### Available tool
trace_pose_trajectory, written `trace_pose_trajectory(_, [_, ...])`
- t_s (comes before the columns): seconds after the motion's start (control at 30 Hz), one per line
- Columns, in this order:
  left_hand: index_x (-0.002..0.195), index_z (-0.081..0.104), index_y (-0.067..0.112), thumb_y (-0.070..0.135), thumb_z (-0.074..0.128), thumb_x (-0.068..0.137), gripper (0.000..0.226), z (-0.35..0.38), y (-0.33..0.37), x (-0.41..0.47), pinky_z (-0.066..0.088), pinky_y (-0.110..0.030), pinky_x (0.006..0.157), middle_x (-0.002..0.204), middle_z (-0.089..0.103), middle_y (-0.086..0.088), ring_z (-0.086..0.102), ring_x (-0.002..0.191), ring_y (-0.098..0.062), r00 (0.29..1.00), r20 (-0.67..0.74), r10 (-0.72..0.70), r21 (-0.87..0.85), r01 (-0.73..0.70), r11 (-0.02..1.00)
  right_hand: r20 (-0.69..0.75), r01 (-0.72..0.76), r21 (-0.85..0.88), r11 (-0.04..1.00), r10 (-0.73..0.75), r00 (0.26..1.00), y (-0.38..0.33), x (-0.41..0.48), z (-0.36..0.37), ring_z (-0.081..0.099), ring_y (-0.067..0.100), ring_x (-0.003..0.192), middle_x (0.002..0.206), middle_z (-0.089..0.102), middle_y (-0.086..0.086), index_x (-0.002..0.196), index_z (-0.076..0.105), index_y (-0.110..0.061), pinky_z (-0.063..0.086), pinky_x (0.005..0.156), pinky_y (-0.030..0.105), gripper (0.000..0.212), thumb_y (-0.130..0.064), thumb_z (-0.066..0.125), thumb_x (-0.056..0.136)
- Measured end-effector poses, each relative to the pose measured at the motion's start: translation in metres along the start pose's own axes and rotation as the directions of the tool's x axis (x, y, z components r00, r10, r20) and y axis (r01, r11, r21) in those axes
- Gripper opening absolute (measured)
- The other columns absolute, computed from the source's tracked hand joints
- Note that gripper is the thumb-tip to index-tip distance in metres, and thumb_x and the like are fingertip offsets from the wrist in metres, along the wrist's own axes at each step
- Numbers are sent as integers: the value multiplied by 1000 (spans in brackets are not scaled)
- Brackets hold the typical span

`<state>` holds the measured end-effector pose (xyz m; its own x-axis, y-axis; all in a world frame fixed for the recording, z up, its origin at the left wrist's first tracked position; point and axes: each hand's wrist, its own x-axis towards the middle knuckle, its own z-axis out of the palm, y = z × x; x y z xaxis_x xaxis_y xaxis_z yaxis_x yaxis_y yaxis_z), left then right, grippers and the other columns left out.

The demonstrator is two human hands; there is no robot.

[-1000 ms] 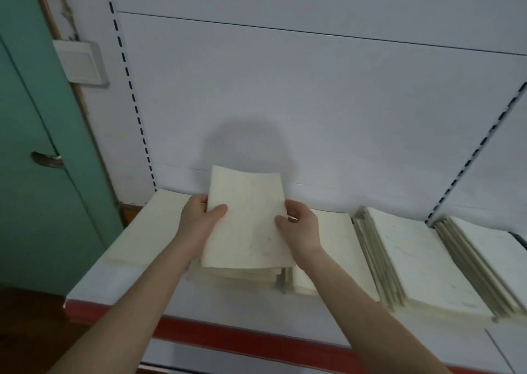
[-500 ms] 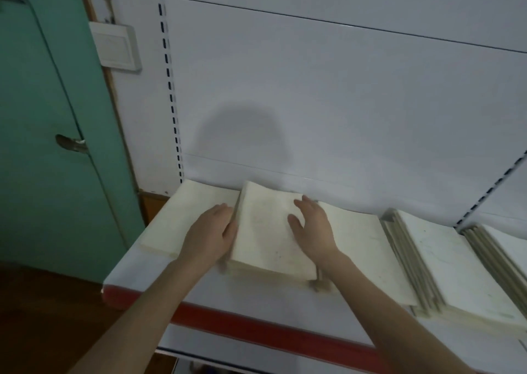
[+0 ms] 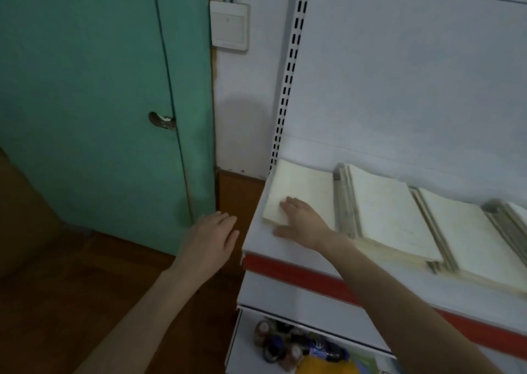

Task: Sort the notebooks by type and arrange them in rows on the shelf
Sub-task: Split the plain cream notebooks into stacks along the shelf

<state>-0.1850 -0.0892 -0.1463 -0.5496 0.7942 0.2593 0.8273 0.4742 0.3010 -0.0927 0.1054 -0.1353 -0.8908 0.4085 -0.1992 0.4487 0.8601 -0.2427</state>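
While right hand lies flat on notebook stack, left hand hovers spread beside white shelf; green door behind.

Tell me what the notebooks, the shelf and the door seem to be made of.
Notebooks: paper, with matte cream covers and thin page edges showing at the sides.
Shelf: probably painted metal, smooth white with slotted uprights and a red front strip.
Door: likely painted wood in flat green, though it is too dim to be sure.
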Motion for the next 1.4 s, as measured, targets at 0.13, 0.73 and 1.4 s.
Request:
trace_pose_trajectory(0.13, [138,42,15,29,39,98,42,0,-10,-4,22,-29,112,142,44,-3,35,134,-17,999,40,14,-21,-13,1000,-6,-10,-4,1000,9,1000,-2,-3,3,13,20,144,156,14,9,146,22,-9,7,115,26,59,-37,41,97])
trace_pose_trajectory(0.73, [133,47,11,28,44,96,41,1,22,27,31,-13,90,133,53,-2,48,120,-11,996,25,-82,-355,86,931,-210,94,104,990,-70,975,12,-10,1,50,24,86,96,56,14,100,54,1,33,73,29,28,-17,33,101])
trace_pose_trajectory(1.4, [93,57,6,11,49,92,9,-52,-12,21,54,-39,52,84,65,-13,59,79,-28,691,504,-517,-863,380,-333,-83,22,7,1000,-21,996,12,1,9,20,23,141,154,22,8,145,25,-11,15,114,31,65,-42,47,93])
